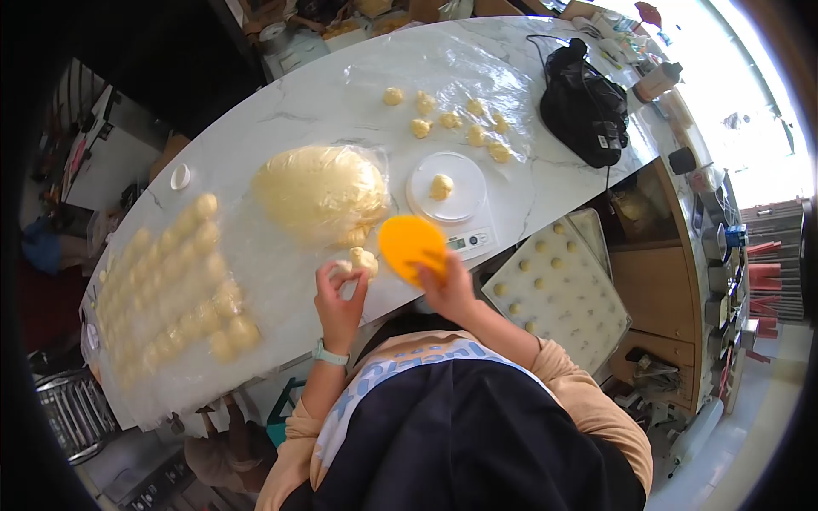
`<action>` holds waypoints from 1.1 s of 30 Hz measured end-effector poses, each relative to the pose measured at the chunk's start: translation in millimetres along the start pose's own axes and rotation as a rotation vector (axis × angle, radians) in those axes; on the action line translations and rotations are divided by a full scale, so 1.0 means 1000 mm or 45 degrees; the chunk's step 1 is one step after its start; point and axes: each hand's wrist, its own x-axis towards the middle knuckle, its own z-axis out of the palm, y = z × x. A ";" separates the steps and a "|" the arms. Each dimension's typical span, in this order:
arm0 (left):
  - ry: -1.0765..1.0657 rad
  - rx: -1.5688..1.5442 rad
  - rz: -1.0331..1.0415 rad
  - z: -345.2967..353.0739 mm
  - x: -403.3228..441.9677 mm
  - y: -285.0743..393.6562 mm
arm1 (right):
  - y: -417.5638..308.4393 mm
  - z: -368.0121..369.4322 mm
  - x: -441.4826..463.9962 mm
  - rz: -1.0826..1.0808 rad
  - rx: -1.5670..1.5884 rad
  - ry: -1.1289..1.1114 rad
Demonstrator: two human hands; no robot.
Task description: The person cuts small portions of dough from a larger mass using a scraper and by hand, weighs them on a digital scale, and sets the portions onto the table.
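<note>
My left hand [339, 300] pinches a small lump of dough [364, 261] at the near side of the big dough mass. In my right hand [449, 291] is an orange scraper [411, 247], slightly blurred, held up beside that lump. The large pale-yellow dough mass [319, 189] lies under clear plastic, just beyond my left hand. To its right stands a white kitchen scale [470, 242], with one dough piece [440, 187] on its round plate. Several dough pieces [451, 120] are spread on a plastic sheet behind the scale.
Rows of dough balls [175, 281] lie under plastic at the left. A small white cup [180, 177] stands behind them. A black bag [583, 106] and a bottle [657, 82] are at the far right. Trays of dough balls [558, 294] sit below the table's right edge.
</note>
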 end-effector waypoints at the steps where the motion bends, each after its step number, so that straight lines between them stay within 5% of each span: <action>1: -0.042 -0.009 0.005 0.009 0.009 0.008 | 0.000 -0.013 0.003 0.089 0.027 0.126; 8: -0.396 0.360 0.642 0.093 0.083 0.056 | 0.005 -0.092 0.023 0.191 -0.109 0.511; 12: -0.214 0.867 0.788 0.107 0.096 0.043 | 0.011 -0.116 0.024 0.181 -0.188 0.563; 20: -0.271 1.010 0.712 0.068 0.078 0.036 | 0.018 -0.150 0.020 0.270 -0.168 0.697; 29: -0.078 0.609 0.158 0.024 0.003 0.005 | 0.020 -0.151 0.023 0.306 -0.031 0.717; 33: -0.046 0.457 0.337 0.018 -0.001 -0.001 | 0.012 -0.139 0.029 0.272 -0.021 0.736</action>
